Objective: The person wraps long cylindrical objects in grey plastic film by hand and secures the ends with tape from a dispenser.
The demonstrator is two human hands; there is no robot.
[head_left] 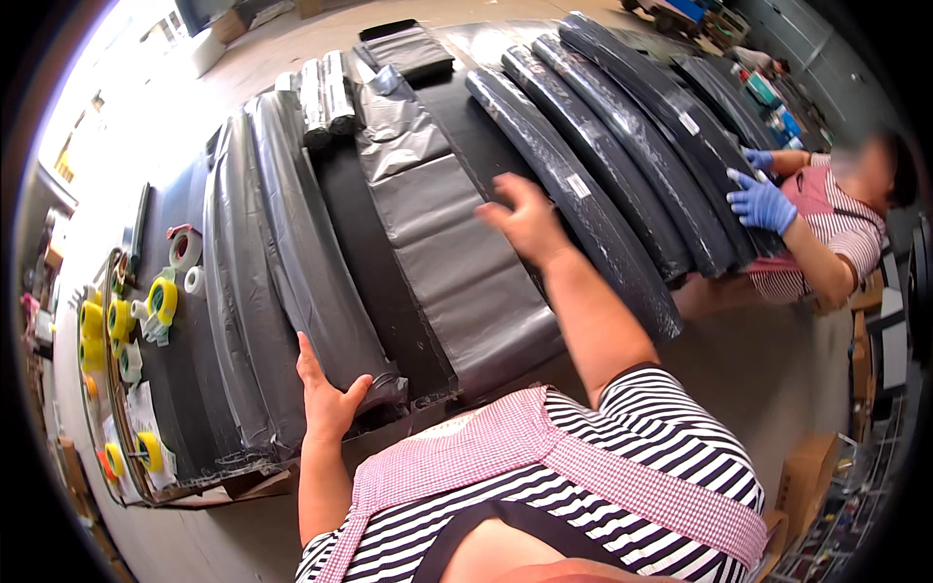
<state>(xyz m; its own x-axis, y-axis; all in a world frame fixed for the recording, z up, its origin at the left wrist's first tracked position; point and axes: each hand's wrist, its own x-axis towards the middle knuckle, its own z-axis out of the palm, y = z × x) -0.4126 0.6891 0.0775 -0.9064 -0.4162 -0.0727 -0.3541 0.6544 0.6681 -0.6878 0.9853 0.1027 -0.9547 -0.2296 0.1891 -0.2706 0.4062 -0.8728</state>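
Note:
My left hand (328,396) rests on the near end of a long grey plastic-wrapped roll (316,262), thumb apart from the fingers, pressing rather than gripping. My right hand (527,219) reaches out with fingers spread over a flat grey plastic bag (457,243) laid along the black table (374,253), close to the nearest of several long black wrapped bundles (583,204). A second grey wrapped roll (243,291) lies just left of the first.
Another person with blue gloves (760,199) touches the black bundles at the right. Yellow tape rolls (160,296) and a white tape roll (185,248) lie on the left of the table. Folded grey bags (408,49) are at the far end. Cardboard boxes (812,471) stand on the floor at right.

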